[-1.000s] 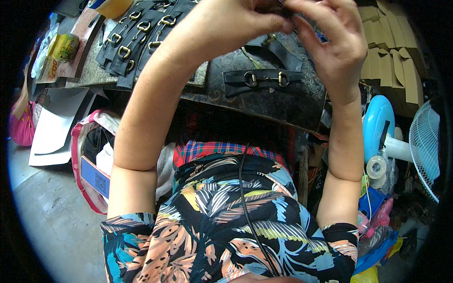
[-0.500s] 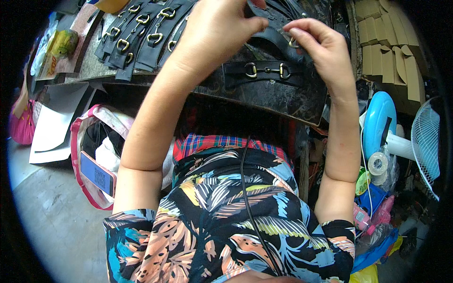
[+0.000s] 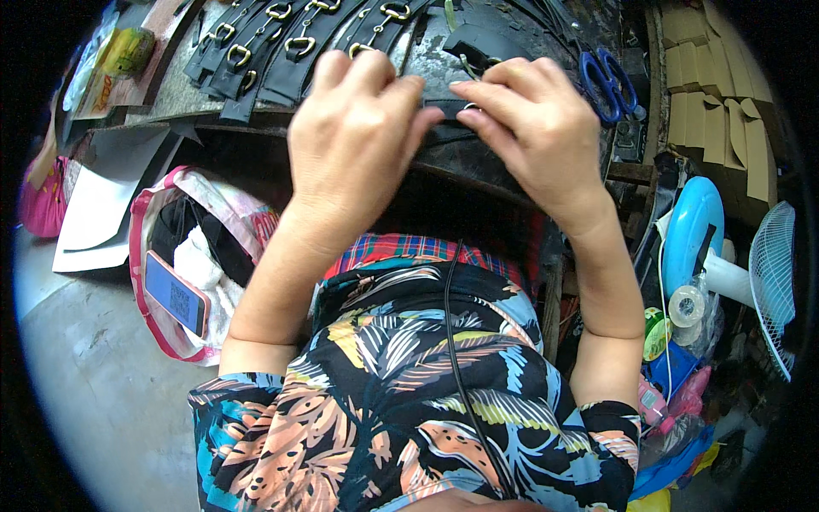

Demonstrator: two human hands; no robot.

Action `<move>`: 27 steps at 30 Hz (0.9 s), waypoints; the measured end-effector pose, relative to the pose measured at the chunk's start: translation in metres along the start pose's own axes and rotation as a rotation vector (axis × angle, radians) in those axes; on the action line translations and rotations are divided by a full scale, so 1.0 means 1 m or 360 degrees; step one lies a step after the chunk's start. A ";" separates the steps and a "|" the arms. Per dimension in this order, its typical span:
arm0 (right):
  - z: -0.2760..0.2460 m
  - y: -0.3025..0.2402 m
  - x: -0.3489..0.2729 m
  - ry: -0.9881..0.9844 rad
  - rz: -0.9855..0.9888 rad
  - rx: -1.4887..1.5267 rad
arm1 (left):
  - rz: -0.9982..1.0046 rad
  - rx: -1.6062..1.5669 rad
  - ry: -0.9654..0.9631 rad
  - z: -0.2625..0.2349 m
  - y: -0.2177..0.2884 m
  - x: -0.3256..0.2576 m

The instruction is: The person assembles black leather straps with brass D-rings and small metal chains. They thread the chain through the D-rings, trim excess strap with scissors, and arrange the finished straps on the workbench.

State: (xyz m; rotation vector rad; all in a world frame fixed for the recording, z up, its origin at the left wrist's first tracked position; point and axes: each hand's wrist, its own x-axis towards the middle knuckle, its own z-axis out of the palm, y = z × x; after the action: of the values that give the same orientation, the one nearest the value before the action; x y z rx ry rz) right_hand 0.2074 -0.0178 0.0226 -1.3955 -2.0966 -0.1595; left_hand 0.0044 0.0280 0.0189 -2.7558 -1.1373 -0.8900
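Observation:
Both my hands are raised over the front of the dark workbench (image 3: 478, 158), close together with their fingertips facing. My right hand (image 3: 546, 128) is closed in a pinch on a small metal fitting (image 3: 470, 107), of which only a curved bit shows. My left hand (image 3: 354, 141) has its fingers curled and the thumb stretched toward the right hand; what it grips, if anything, is hidden. Just beyond the fingers lies a black strap piece (image 3: 486, 43). Rows of black straps (image 3: 299, 47) with brass horsebit fittings lie behind my left hand.
Blue-handled scissors (image 3: 607, 85) lie right of my right hand. Brown cardboard pieces (image 3: 717, 128) are stacked at the far right, above a white and blue fan (image 3: 772, 282). A pink-rimmed bag (image 3: 141, 282) holding a phone (image 3: 177, 293) stands below the bench at left.
Both hands have come nearer to me, down toward the bench's front edge, and my left hand's fingers now show. The scissors have come into sight. The view has shifted slightly.

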 end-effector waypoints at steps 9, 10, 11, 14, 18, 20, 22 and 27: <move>-0.011 0.007 -0.026 -0.0205 0.0334 0.0281 | 0.0037 0.0006 -0.0056 0.006 0.006 -0.009; -0.010 0.008 -0.027 -0.0190 0.0303 0.0285 | 0.0052 -0.0008 -0.0023 0.008 0.007 -0.008; -0.009 0.009 -0.028 -0.0172 0.0287 0.0298 | 0.0060 -0.0129 0.0014 0.010 0.007 -0.007; -0.005 0.012 -0.030 -0.0194 0.0289 0.0357 | 0.0056 -0.0573 0.0068 0.014 0.011 -0.007; -0.006 0.016 -0.031 -0.0149 0.0439 0.0685 | -0.0614 -0.1723 -0.0216 0.018 0.014 -0.004; -0.008 0.017 -0.031 -0.0141 0.0535 0.0918 | -0.0829 -0.2328 -0.0360 0.020 0.009 0.001; -0.009 0.018 -0.031 -0.0132 0.0595 0.1097 | -0.0897 -0.2591 -0.0436 0.024 0.008 0.003; -0.004 0.019 -0.027 0.0092 0.0386 0.0918 | -0.0937 -0.2689 -0.0529 0.027 0.004 0.000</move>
State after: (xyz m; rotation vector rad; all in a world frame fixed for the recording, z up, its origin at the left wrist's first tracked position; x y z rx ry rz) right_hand 0.2326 -0.0333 0.0069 -1.2443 -1.7126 0.4628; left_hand 0.0202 0.0317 -0.0026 -3.8168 -1.8454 -2.4280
